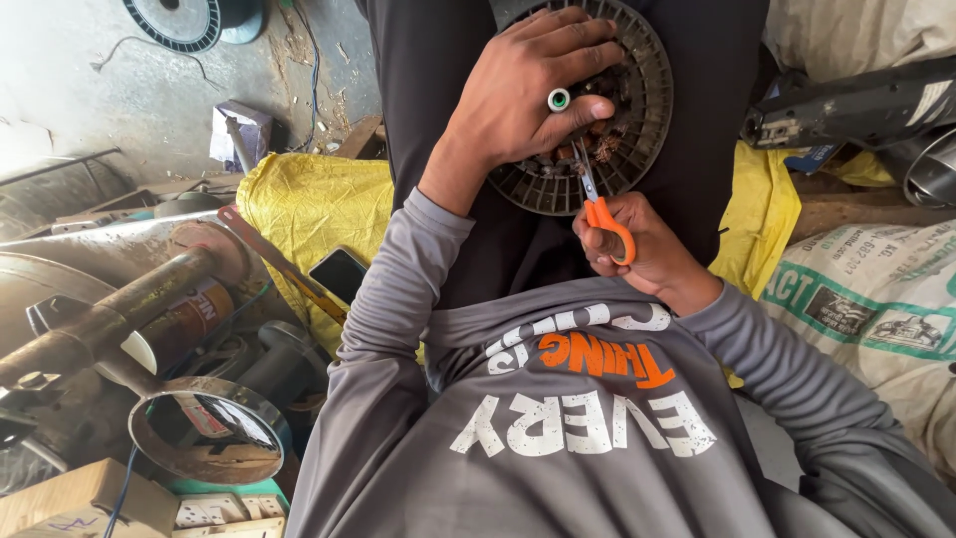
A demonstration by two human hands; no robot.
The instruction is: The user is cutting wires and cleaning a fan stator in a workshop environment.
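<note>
A round dark slotted fan housing point(647, 95) with a dirty wound core lies on my lap. My left hand point(523, 95) presses down on top of it, fingers spread over the core; a small green-and-white ring point(559, 100) sits by my thumb. My right hand point(642, 244) grips orange-handled scissors point(597, 204), the blades pointing up into the core at the lower edge of the housing, just below my left thumb. Grey long sleeves cover both arms.
A yellow sack point(299, 199) with a dark phone point(337, 274) on it lies to the left. Rusty metal pipes and a shiny round reflector point(204, 438) crowd the lower left. A white printed sack point(876, 299) and a dark power tool point(856, 105) sit on the right.
</note>
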